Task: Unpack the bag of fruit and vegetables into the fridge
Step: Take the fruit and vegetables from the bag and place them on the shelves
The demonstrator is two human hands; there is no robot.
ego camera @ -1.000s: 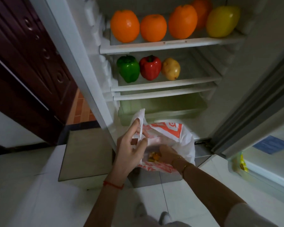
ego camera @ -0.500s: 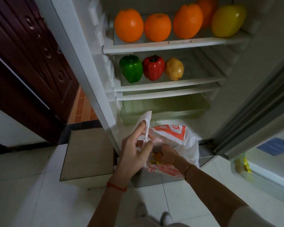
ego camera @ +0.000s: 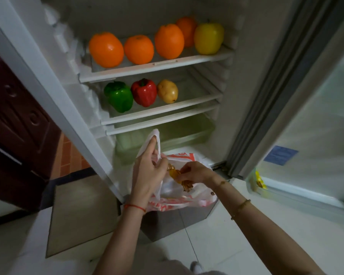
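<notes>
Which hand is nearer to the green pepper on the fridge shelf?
Left. The left hand, holding the bag handle, sits below the green pepper; the right hand is farther right, below the potato.

Pale floor tiles [ego camera: 236, 235], dark wooden door [ego camera: 18, 116]

The left hand [ego camera: 147, 175] is pinching a handle of the white and orange plastic bag [ego camera: 187, 199] and holding it up, just in front of the open fridge [ego camera: 246, 96]. The right hand [ego camera: 197, 172] is gripping an orange-yellow item [ego camera: 175, 173], too blurred to name, at the bag's mouth. On the far upper shelf [ego camera: 157, 69] four oranges [ego camera: 106, 49] are sitting in a row with a yellow pepper [ego camera: 208, 38] at the right end. On the shelf below, a green pepper [ego camera: 119, 96], a red pepper [ego camera: 144, 92] and a potato [ego camera: 167, 91] are lying side by side, touching. A pale green drawer [ego camera: 167, 139] is sitting under them.
</notes>
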